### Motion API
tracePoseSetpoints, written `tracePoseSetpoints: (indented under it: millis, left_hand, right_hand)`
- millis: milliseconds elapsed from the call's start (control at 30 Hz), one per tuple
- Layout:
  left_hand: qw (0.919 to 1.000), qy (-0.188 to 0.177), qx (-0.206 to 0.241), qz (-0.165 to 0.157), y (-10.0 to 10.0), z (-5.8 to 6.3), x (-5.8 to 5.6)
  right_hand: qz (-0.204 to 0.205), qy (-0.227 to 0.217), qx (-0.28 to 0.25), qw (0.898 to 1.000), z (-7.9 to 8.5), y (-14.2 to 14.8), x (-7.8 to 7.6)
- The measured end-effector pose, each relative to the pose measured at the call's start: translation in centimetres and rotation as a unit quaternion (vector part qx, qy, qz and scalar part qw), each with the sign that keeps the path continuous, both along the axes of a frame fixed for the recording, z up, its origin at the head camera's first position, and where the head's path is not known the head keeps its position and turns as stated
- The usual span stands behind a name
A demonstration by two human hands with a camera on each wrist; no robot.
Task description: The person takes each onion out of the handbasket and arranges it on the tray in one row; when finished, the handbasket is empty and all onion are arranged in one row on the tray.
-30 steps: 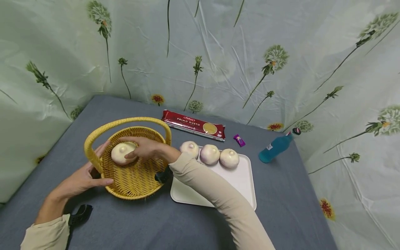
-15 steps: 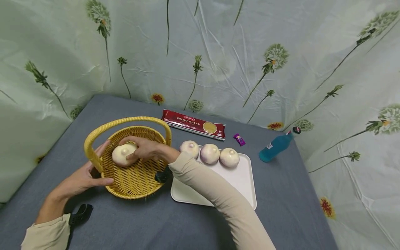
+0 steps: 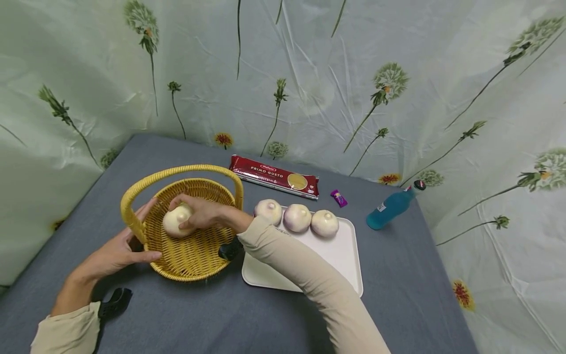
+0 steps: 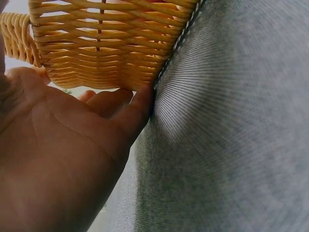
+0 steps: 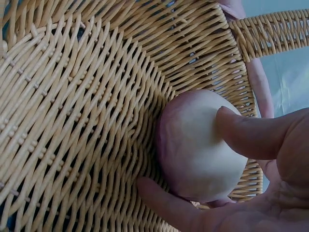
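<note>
A yellow wicker basket (image 3: 194, 263) stands on the left of the table with its handle arched over it. My left hand (image 3: 110, 255) holds its left side, the thumb over the rim and the other fingers along the outer wall; in the left wrist view those fingertips reach the wall low down, near the cloth. Inside the basket lies a round white turnip (image 3: 175, 221) with a purple flank. My right hand (image 3: 201, 214) grips it, thumb on the pale side and fingers on the other, as the right wrist view shows. The hand covers part of the turnip.
A white tray (image 3: 336, 255) right of the basket bears three similar turnips (image 3: 297, 218) along its back edge, under the right forearm's far side. Behind are a red pasta packet (image 3: 274, 177) and a purple wrapped candy (image 3: 339, 198). A blue bottle (image 3: 391, 210) is at right.
The turnip has shifted slightly to the right inside the basket, and my right fingers have closed more around it. My left hand and the basket stay nearly where they were.
</note>
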State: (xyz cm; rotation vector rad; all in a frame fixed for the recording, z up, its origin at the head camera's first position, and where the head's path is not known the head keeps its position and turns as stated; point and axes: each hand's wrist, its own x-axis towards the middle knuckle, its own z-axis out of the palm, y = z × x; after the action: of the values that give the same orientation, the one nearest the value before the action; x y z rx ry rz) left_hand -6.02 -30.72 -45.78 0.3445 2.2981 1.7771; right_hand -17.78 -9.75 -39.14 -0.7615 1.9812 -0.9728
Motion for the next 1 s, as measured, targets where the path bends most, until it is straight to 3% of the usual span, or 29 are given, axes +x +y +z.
tracePoseSetpoints:
  millis: [467,633,767,1000]
  left_hand:
    - [0.9998,0.013,-0.016,-0.003,-0.3,-0.1,0.0]
    - [1.0000,0.000,-0.004,-0.004,-0.3,-0.1,-0.1]
    - [0.9999,0.012,-0.010,-0.008,-0.2,-0.1,-0.2]
    - [0.9999,0.008,-0.005,-0.007,-0.1,0.0,0.0]
  right_hand:
    - [0.003,-0.045,-0.009,0.999,0.9,1.3,-0.1]
    - [0.051,-0.034,-0.028,0.998,1.3,2.1,0.2]
    - [0.082,-0.002,-0.047,0.996,1.4,2.7,0.5]
    - [0.063,0.017,-0.052,0.997,1.8,4.3,1.0]
